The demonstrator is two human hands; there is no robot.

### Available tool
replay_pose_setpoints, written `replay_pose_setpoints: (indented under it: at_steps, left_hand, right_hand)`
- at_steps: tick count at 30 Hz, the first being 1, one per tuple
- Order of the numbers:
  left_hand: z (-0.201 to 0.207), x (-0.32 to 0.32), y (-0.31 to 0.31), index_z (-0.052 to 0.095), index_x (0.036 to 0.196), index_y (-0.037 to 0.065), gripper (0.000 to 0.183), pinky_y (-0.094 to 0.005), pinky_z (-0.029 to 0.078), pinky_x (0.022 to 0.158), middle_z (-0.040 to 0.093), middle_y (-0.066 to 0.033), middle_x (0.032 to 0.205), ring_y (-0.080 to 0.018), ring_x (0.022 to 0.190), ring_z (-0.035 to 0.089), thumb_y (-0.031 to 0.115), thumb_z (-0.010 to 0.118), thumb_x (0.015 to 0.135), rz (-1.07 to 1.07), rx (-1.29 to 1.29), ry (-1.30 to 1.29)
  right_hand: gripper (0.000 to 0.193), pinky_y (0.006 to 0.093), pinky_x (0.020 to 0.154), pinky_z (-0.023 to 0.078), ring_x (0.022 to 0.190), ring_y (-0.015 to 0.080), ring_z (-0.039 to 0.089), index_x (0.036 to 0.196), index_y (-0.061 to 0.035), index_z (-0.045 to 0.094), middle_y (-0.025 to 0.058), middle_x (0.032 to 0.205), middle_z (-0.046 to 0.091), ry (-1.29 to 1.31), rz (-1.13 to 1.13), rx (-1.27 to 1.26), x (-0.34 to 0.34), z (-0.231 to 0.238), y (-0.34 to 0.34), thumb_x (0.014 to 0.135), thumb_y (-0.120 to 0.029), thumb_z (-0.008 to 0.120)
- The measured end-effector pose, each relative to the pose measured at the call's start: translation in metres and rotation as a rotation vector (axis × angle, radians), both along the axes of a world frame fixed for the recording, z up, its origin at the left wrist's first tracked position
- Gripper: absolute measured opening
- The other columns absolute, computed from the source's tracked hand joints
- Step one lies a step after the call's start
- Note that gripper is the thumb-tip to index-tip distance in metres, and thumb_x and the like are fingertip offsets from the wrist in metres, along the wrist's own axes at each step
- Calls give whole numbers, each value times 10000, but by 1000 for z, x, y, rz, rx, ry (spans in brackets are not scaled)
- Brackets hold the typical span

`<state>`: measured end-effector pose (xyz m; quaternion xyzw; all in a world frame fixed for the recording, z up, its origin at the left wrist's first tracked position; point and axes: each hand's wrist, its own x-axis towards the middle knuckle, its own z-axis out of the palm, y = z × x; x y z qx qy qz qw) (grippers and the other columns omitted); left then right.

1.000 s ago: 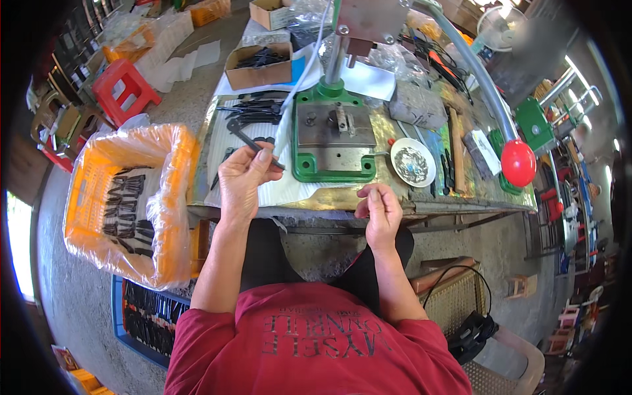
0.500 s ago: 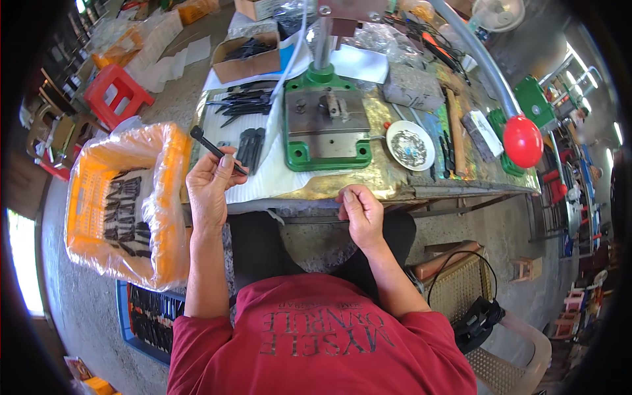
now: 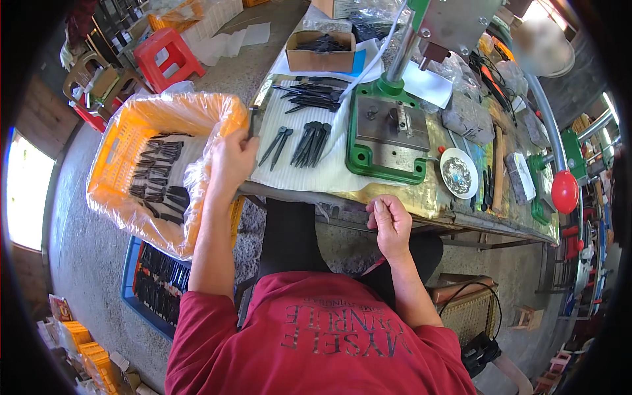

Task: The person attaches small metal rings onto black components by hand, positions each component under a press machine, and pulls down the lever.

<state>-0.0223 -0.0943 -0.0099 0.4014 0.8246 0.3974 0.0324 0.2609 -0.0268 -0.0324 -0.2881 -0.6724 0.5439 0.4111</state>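
Note:
My left hand (image 3: 232,161) is closed at the right rim of the plastic-lined orange crate (image 3: 108,158). A slim black rod-shaped piece (image 3: 252,120) sticks up from its grip; the rest is hidden by the fingers. My right hand (image 3: 392,225) hangs at the table's front edge, thumb pressed against curled fingers; what lies between them, if anything, is hidden. On the white foam sheet (image 3: 263,174) lie a pair of black pieces with wider heads (image 3: 275,146), a bunch of similar pieces (image 3: 311,145) and a loose pile (image 3: 313,97). Rows of black pieces (image 3: 158,171) rest in the crate.
A green hand press (image 3: 359,158) with a red-knobbed lever (image 3: 565,192) stands on the table. Right of it are a white dish (image 3: 471,176) and a hammer (image 3: 498,174). A cardboard box (image 3: 321,60) stands behind. A blue crate (image 3: 130,280) is on the floor.
My left hand has moved left and down to the orange crate's rim with the black piece. Two black pieces now show apart from the bunch. The view has shifted left; my right hand stays closed.

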Motion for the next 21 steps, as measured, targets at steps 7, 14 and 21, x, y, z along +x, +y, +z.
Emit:
replay_pose_setpoints:
  at_steps: [7, 14, 21]
  left_hand:
    - [2, 7, 21, 592, 731, 10, 214, -401, 424, 645, 564, -200, 724, -344, 721, 552, 214, 544, 691, -90, -360, 206]
    - [-4, 5, 28, 583, 725, -12, 201, -404, 424, 663, 559, -217, 719, -348, 711, 553, 174, 532, 669, -116, -391, 219]
    - [-4, -7, 19, 570, 701, 0, 209, -388, 417, 601, 564, -178, 665, -307, 624, 552, 200, 526, 661, -121, -232, 128]
  right_hand:
    - [113, 174, 441, 365, 481, 47, 448, 819, 1, 504, 29, 679, 522, 3, 30, 31, -3, -1, -4, 831, -98, 450]
    - [107, 174, 440, 366, 476, 51, 447, 810, 2, 509, 30, 675, 522, 18, 23, 28, -1, -3, -3, 828, -86, 450]
    - [106, 175, 439, 362, 477, 51, 447, 810, 1, 509, 27, 657, 520, 7, 24, 23, -2, -2, -7, 827, -87, 452]
